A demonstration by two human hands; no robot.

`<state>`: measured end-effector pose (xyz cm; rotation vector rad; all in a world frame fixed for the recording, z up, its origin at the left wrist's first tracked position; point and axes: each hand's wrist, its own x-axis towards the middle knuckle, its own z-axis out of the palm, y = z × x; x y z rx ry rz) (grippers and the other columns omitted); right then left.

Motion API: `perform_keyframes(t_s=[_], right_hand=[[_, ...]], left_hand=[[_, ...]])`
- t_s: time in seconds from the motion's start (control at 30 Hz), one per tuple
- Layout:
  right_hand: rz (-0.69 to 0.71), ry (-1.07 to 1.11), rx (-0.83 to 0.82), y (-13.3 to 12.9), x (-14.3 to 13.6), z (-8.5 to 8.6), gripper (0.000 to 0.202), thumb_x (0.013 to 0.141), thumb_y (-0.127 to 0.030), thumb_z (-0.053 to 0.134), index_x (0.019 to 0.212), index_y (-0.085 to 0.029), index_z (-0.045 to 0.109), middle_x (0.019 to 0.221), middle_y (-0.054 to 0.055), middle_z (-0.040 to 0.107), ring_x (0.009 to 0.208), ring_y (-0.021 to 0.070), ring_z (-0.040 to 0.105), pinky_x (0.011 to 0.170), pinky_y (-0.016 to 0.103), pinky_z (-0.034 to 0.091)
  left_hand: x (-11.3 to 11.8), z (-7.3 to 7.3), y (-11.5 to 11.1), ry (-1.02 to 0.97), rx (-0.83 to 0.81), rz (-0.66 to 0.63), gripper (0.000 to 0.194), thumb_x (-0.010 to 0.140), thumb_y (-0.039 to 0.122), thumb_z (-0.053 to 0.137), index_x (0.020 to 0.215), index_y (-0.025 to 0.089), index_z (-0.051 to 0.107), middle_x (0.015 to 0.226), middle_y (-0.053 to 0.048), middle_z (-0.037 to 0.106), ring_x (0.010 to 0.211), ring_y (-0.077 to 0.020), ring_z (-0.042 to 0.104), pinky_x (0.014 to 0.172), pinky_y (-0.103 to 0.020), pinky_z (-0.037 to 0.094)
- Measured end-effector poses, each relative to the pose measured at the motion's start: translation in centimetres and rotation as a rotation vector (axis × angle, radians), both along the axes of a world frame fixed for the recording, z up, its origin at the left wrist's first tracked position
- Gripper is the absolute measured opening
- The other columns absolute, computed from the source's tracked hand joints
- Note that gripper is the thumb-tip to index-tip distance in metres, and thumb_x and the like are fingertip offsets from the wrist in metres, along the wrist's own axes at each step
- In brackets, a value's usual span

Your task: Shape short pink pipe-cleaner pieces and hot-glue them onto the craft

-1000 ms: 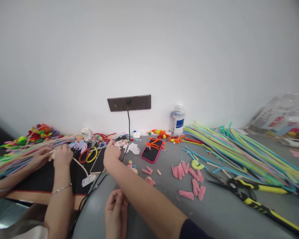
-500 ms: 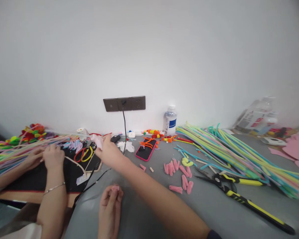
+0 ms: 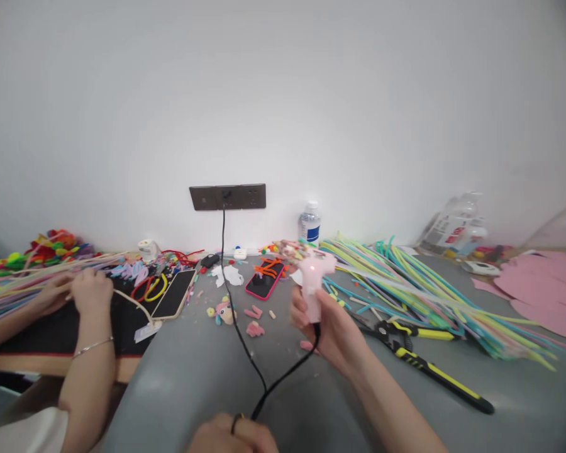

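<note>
Pink glue gun in R hand; L hand low, grip unclear.

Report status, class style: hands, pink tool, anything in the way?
Right hand gripping pink tool. Left hand beside black cord, grip unclear. Cord runs between hands, might snag; pliers near right forearm.

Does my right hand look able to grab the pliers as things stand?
Probably not, while the right hand is wrapped around the pink tool. Otherwise the way looks free: the pliers lie close by on the right, their long handle uncovered.
</note>
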<state>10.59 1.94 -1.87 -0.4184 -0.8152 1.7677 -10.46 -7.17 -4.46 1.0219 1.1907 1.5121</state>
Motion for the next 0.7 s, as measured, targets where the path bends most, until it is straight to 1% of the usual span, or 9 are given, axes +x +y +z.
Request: perform_keyframes(t_s=[0.07, 0.13, 0.17, 0.23, 0.3, 0.4, 0.47, 0.57, 0.7], right_hand=[[0.002, 0.046, -0.059, -2.2, 1.3, -0.6, 0.034, 0.083, -0.049, 0.071, 0.078, -0.021, 0.053, 0.070, -0.004, 0.045, 0.054, 0.0102, 0.035, 0.053, 0.024, 0.041], [-0.001, 0.087, -0.099, -4.3, 2.1, -1.3, 0.033, 0.086, -0.051, 0.067, 0.078, -0.021, 0.054, 0.069, -0.003, 0.043, 0.053, 0.0100, 0.033, 0.054, 0.025, 0.039], [0.013, 0.095, -0.103, -5.3, 2.5, -1.7, 0.035, 0.087, -0.053, 0.065, 0.077, -0.021, 0.055, 0.068, -0.003, 0.043, 0.053, 0.0099, 0.033, 0.053, 0.025, 0.038], [0.031, 0.079, -0.120, -7.0, 3.2, -2.5, 0.036, 0.089, -0.055, 0.063, 0.078, -0.020, 0.057, 0.067, -0.003, 0.042, 0.051, 0.0091, 0.032, 0.051, 0.025, 0.035], [0.012, 0.028, -0.139, -8.3, 4.0, -3.2, 0.035, 0.089, -0.056, 0.062, 0.085, -0.021, 0.060, 0.066, -0.004, 0.043, 0.047, 0.0072, 0.030, 0.049, 0.024, 0.031], [-0.065, -0.106, -0.145, -9.6, 5.1, -3.8, 0.037, 0.090, -0.058, 0.061, 0.097, -0.021, 0.061, 0.062, -0.006, 0.043, 0.041, 0.0051, 0.027, 0.044, 0.023, 0.023], [-0.134, -0.206, -0.148, -10.2, 5.6, -3.8, 0.043, 0.089, -0.061, 0.060, 0.100, -0.019, 0.060, 0.059, -0.007, 0.043, 0.039, 0.0046, 0.026, 0.043, 0.023, 0.020], [-0.191, -0.351, -0.168, -10.8, 5.9, -3.4, 0.049, 0.086, -0.065, 0.061, 0.095, -0.017, 0.060, 0.056, -0.008, 0.043, 0.037, 0.0033, 0.025, 0.043, 0.022, 0.019], [-0.174, -0.479, -0.205, -11.2, 5.9, -2.8, 0.052, 0.085, -0.068, 0.061, 0.090, -0.016, 0.060, 0.053, -0.009, 0.038, 0.036, 0.0024, 0.023, 0.042, 0.021, 0.017]], left_hand=[[0.7, 1.0, 0.3, 0.069, 0.016, -0.120, 0.012, 0.074, 0.042, 0.081, 0.077, 0.031, 0.079, 0.060, -0.006, 0.065, 0.065, -0.0279, 0.071, 0.049, -0.035, 0.053], [1.7, 1.4, 1.3, 0.084, 0.009, -0.175, 0.017, 0.067, 0.041, 0.086, 0.070, 0.027, 0.077, 0.061, -0.005, 0.067, 0.061, -0.0225, 0.067, 0.054, -0.034, 0.055], [2.3, 1.2, 2.0, 0.087, 0.000, -0.202, 0.019, 0.068, 0.041, 0.085, 0.068, 0.025, 0.076, 0.062, -0.004, 0.068, 0.061, -0.0200, 0.066, 0.058, -0.033, 0.056], [3.4, 0.6, 3.5, 0.056, -0.018, -0.223, 0.023, 0.072, 0.043, 0.082, 0.072, 0.021, 0.074, 0.067, -0.003, 0.069, 0.063, -0.0156, 0.064, 0.063, -0.028, 0.056], [4.3, -0.2, 4.9, 0.017, -0.020, -0.227, 0.025, 0.075, 0.043, 0.080, 0.076, 0.020, 0.072, 0.070, -0.002, 0.069, 0.066, -0.0136, 0.063, 0.066, -0.025, 0.055], [5.2, -1.1, 6.0, -0.023, -0.032, -0.250, 0.024, 0.075, 0.041, 0.080, 0.077, 0.019, 0.069, 0.073, -0.001, 0.069, 0.070, -0.0132, 0.064, 0.067, -0.023, 0.055], [5.6, -1.2, 6.2, -0.028, -0.042, -0.265, 0.024, 0.075, 0.040, 0.080, 0.076, 0.019, 0.068, 0.075, -0.002, 0.071, 0.074, -0.0146, 0.066, 0.066, -0.022, 0.055], [5.9, -1.1, 6.1, 0.010, -0.032, -0.269, 0.022, 0.076, 0.039, 0.079, 0.076, 0.019, 0.071, 0.078, -0.004, 0.074, 0.076, -0.0155, 0.068, 0.065, -0.022, 0.055], [6.1, -1.2, 5.8, 0.112, 0.009, -0.215, 0.015, 0.075, 0.033, 0.080, 0.076, 0.019, 0.075, 0.075, -0.003, 0.075, 0.063, -0.0114, 0.062, 0.059, -0.019, 0.052]])
